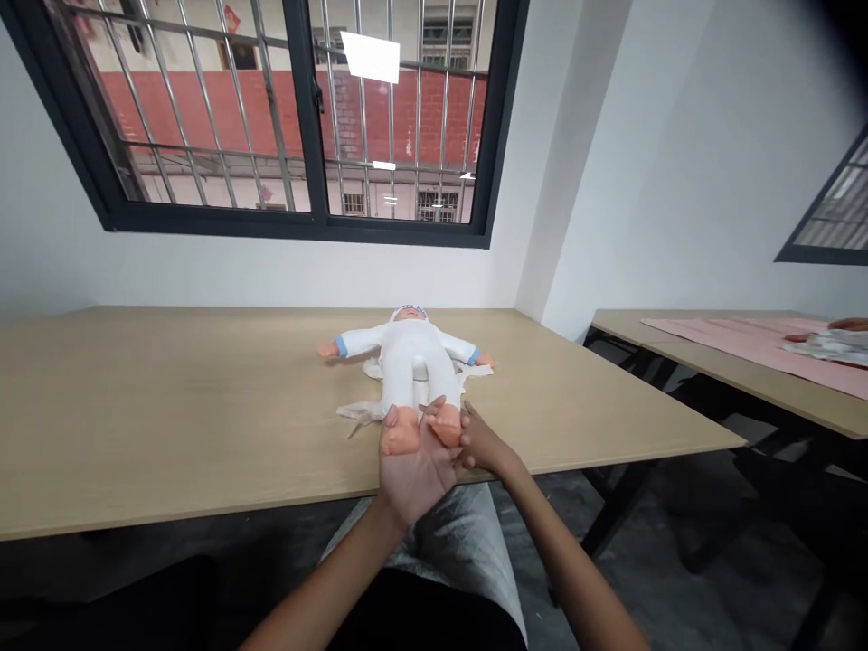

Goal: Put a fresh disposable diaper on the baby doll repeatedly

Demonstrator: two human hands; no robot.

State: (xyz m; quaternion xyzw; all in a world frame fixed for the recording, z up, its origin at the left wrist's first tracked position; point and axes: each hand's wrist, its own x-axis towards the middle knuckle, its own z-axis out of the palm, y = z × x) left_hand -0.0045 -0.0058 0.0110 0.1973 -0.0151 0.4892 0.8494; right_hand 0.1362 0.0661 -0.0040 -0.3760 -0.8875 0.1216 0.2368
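Forearms (325, 583) forward, both hands at the feet (400, 432) of the doll (419, 347).

The left hand (417, 475), palm up, holds the feet from beneath; the right hand (480, 439) touches the outer side of one foot, and whether it grips cannot be told. The doll lies face up on the table (203, 407), legs toward the person, white cloth (359, 412) showing at its sides. The step appears to be positioning the legs; the next move calls for steady support of both feet. Beyond stands a barred window (304, 108).

We seem to be in classroom or workroom: wood-topped surface (203, 398), second surface (746, 372) alongside, white walls (665, 208), barred window (302, 117).
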